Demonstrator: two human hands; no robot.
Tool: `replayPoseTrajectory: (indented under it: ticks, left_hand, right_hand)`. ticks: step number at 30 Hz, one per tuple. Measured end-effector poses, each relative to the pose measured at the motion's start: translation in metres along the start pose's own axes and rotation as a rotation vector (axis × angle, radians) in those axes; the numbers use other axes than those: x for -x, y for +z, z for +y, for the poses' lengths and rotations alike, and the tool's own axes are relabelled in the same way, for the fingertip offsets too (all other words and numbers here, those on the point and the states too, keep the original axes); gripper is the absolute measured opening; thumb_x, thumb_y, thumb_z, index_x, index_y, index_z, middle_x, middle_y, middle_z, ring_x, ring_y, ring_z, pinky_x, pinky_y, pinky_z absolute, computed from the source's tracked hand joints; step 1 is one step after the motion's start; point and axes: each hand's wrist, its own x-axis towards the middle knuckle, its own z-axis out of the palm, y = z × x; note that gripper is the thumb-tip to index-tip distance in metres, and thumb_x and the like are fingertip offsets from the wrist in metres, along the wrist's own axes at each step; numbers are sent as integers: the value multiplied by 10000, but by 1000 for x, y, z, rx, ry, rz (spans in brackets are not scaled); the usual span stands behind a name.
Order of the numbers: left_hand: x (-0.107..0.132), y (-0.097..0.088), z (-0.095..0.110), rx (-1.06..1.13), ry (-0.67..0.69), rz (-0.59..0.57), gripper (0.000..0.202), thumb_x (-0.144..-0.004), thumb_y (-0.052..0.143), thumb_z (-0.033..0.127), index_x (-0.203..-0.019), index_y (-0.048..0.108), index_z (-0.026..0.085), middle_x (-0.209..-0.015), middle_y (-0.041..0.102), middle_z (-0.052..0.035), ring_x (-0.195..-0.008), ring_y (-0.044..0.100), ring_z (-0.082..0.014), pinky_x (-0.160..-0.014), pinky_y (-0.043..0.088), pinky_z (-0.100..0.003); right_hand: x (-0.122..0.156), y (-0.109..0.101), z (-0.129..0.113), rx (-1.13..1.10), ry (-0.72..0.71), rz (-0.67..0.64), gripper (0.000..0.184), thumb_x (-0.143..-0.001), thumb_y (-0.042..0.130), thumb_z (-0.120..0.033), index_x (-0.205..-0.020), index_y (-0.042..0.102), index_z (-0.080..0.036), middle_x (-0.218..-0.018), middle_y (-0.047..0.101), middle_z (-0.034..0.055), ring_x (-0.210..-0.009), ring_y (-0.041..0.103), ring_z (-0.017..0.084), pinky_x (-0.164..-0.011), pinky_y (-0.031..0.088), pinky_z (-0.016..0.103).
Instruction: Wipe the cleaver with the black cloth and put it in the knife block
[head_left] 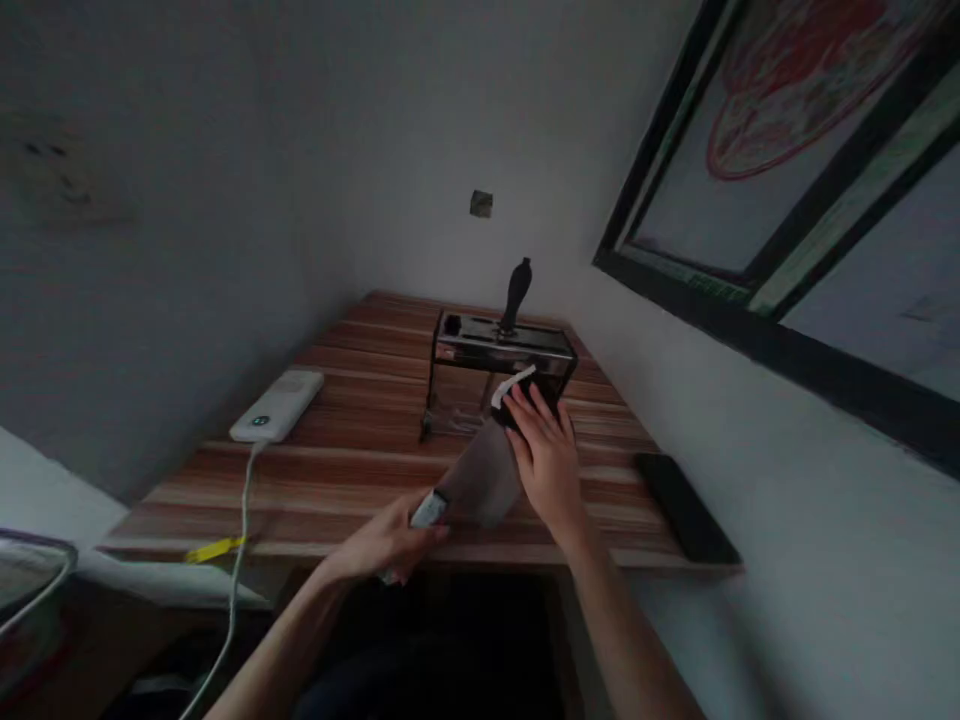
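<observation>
My left hand (397,540) is closed around the light grey handle of a cleaver (480,480), near the front edge of the table. Its broad grey blade points away from me and to the right. Close to the far end of the blade, my right hand (546,450) presses its fingers over a black pad with a white edge (514,385). Whether the pad touches the blade is hard to tell in the dim light. Just behind stands a metal frame (480,345) with a dark handle (517,292) sticking up from its top bar.
On the left of the striped wooden table (360,400) lies a white power bank (277,405) with a white cable (244,520) hanging over the edge. A yellow strip (214,549) lies by the cable. A black phone (686,508) is at the right edge, near the wall.
</observation>
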Motion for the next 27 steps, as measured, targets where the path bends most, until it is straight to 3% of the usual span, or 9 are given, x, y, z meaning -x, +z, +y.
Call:
replayPoseTrajectory:
  ticks: [6,10,23,27]
  left_hand:
    - [-3,1,0,23,9,6,346,-789,608,459,-928,490,165,-463,421,102,-318,359,-38,-296,282,-120]
    - [-3,1,-1,58,18,1,335,-784,622,442,-922,489,167,-485,423,103,-317,359,-31,-297,290,-119]
    - [-6,2,-2,119,45,25,316,-780,622,431,-868,463,173,-444,442,106,-294,333,-33,-297,297,-132]
    - [-7,3,-3,97,50,56,246,-761,591,379,-739,491,155,-383,452,84,-284,352,-45,-298,298,-144]
  right_hand:
    - [-11,-4,12,7,3,52,396,-981,376,-206,-1371,443,-218,-1417,468,41,-1371,315,190,-1140,182,467]
    - [-8,-2,7,4,-5,73,396,-981,378,-187,-1371,443,-210,-1409,478,45,-1371,314,189,-1144,176,469]
    - [32,12,-54,-148,-72,-97,405,-963,384,-105,-1358,450,-164,-1405,484,42,-1365,326,191,-1142,169,439]
    - [48,15,-75,-246,-96,-114,392,-958,390,-93,-1333,475,-168,-1366,531,30,-1346,360,173,-1148,137,393]
